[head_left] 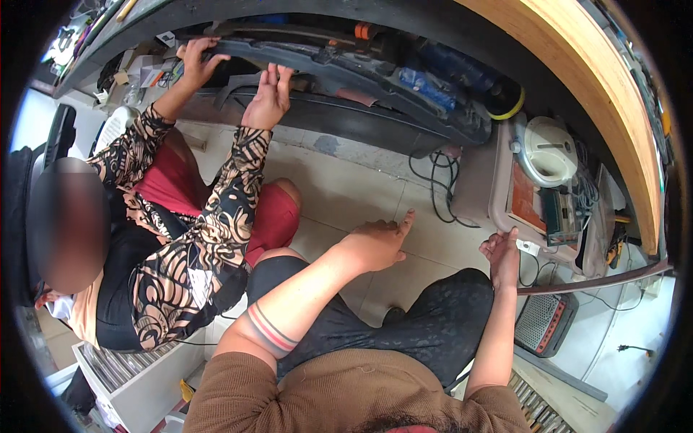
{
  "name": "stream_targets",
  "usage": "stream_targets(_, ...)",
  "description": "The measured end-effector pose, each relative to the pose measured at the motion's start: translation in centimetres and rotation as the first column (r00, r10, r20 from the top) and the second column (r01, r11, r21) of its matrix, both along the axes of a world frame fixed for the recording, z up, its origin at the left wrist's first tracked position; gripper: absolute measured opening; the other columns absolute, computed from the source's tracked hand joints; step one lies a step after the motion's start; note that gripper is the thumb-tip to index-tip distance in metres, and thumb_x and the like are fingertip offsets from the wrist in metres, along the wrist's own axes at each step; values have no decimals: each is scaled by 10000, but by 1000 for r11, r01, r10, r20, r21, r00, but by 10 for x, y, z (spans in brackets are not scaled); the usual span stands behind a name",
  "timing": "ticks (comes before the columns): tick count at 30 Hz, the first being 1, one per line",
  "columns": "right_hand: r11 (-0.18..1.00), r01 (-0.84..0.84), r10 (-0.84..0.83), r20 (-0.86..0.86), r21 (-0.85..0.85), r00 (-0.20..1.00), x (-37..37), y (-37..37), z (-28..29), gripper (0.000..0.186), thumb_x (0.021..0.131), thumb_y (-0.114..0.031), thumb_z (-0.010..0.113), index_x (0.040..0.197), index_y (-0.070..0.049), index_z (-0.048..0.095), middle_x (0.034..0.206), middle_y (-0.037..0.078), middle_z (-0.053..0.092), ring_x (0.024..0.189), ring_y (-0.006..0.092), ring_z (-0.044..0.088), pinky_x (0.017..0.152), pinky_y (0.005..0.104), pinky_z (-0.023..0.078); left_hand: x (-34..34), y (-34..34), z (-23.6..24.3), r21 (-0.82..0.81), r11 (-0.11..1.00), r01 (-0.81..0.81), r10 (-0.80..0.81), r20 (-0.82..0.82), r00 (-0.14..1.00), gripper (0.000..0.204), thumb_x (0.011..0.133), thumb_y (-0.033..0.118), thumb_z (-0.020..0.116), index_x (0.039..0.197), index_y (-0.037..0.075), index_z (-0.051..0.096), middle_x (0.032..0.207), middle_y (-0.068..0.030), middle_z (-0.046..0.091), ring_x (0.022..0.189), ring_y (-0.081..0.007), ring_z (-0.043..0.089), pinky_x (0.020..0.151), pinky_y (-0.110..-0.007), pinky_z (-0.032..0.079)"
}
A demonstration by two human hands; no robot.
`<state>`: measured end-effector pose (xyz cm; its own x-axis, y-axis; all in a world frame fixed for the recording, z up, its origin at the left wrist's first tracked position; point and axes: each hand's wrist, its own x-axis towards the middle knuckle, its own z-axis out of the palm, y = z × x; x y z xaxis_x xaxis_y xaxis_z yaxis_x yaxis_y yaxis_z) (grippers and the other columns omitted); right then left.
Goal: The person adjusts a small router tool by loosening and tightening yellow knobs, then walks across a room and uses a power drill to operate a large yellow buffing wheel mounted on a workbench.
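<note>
My left hand [377, 244] hangs over the tiled floor between my knees, index finger stretched out and thumb apart, with nothing in it. Close to the lower corner of a beige case [480, 180], my right hand [503, 261] is raised with its fingers loosely bent and apart; whether a fingertip touches the case cannot be made out. At the left, a co-worker in a patterned shirt squats. That person's two hands [268, 102] rest at the edge of a long dark panel [307, 66] beneath the table.
A white rounded appliance [546, 151] sits on the case beside bundled cords. Black cable [440, 189] loops on the floor. A grey speaker-like box with a red rim [540, 323] stands at right. Overhead curves a wooden table edge [570, 54]. A white drawer [148, 393] is at lower left.
</note>
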<state>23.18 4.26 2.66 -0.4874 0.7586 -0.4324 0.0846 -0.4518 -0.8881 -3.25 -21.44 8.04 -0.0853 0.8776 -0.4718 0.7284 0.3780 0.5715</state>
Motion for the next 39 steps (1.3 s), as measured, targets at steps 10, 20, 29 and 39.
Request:
stream_targets(10,1000,19,-19,137,5,990,0,4,2,641,1075,-718,404,1056,-102,579,795,21,598,755,203,663,777,376,566,-17,13,-5,-47,990,131,-131,2,991,774,1036,387,634,1659,56,312,1493,-254,582,1379,-432,562,1135,-505,469)
stream_targets(20,998,-11,25,216,-66,976,-4,9,25,629,1104,-678,361,1067,-87,573,777,40,605,753,245,702,743,396,578,-29,41,-32,-102,985,136,-134,20,991,700,1024,407,647,1601,74,434,1525,-221,571,1407,-406,550,1152,-517,453)
stream_targets(29,991,-109,129,329,-78,936,4,18,22,715,1068,-751,348,1038,-82,597,773,40,640,767,248,725,752,393,576,-19,72,-41,-87,976,197,-192,61,979,682,1008,399,662,1575,70,475,1508,-221,587,1397,-396,563,1147,-511,459)
stream_targets(39,1000,5,4,367,-22,930,2,-1,19,446,1093,-487,524,1115,-49,605,876,76,655,735,211,695,718,364,572,16,89,-37,-12,993,118,-115,126,985,532,988,350,644,1404,24,582,1352,-225,670,1268,-421,637,1060,-518,517)
